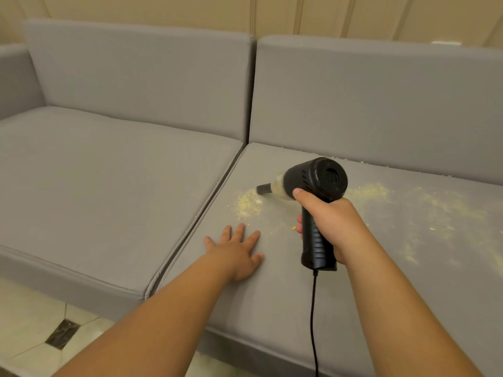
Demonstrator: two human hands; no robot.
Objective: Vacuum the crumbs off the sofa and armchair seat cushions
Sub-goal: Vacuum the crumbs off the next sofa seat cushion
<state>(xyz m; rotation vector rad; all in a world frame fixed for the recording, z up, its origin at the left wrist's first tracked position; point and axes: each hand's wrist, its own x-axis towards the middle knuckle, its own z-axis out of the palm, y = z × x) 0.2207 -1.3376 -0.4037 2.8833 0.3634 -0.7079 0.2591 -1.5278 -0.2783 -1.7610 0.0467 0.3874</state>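
Crumbs under the nozzle on the right cushion

Right hand (330, 221) grasps the handle of a black handheld vacuum (315, 186) at centre frame, its narrow nozzle (263, 188) tipped down beside a yellow crumb pile (247, 204) on the right seat cushion (272, 295). More crumbs (424, 202) spread toward the right edge. Left hand (236, 254) lies flat, fingers spread, on the same cushion just below the pile. A black cord (314, 322) hangs from the handle. The left seat cushion (109, 186) fills the left of the frame.
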